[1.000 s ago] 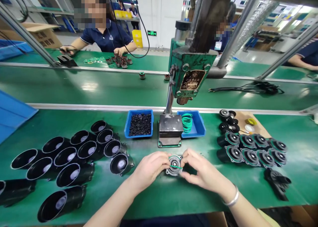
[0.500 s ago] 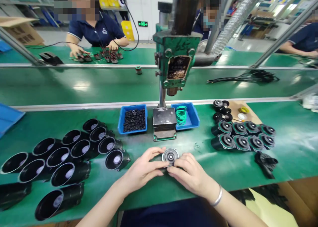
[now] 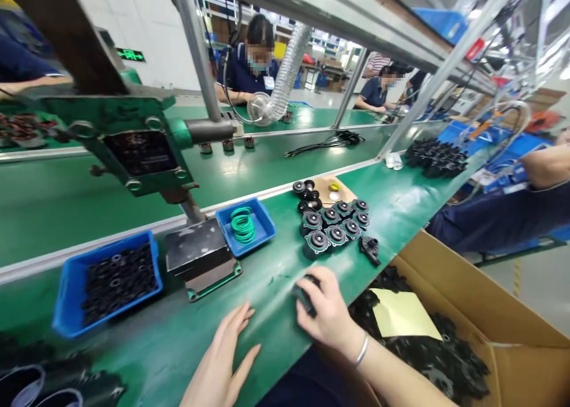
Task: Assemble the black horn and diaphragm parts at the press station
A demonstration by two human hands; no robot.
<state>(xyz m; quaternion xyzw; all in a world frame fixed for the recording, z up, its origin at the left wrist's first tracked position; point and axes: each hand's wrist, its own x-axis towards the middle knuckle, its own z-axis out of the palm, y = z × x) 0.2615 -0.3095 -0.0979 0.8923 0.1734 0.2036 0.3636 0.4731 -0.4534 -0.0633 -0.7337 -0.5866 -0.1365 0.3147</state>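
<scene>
My right hand [image 3: 327,309], with a silver bangle at the wrist, is wrapped round a dark round part [image 3: 307,294] low over the green bench. To its left, my left hand [image 3: 231,350] holds nothing, its fingers apart above the bench top. Beyond my right hand stand several black housings [image 3: 336,234] with ringed tops, grouped in rows. A single black fitting [image 3: 369,249] lies beside them. Green rings [image 3: 243,225] lie in a small blue tray [image 3: 267,232].
A green press [image 3: 138,139] rises over its metal block [image 3: 198,249] at left. Near it are a blue tray of black rings [image 3: 118,282] and black cups [image 3: 27,383]. A carton [image 3: 512,335] of black parts sits at the lower right. Other people work nearby.
The view has swung to the right. My hands have parted: the right one has carried the round part rightward towards the housings, and the left one has let go and opened.
</scene>
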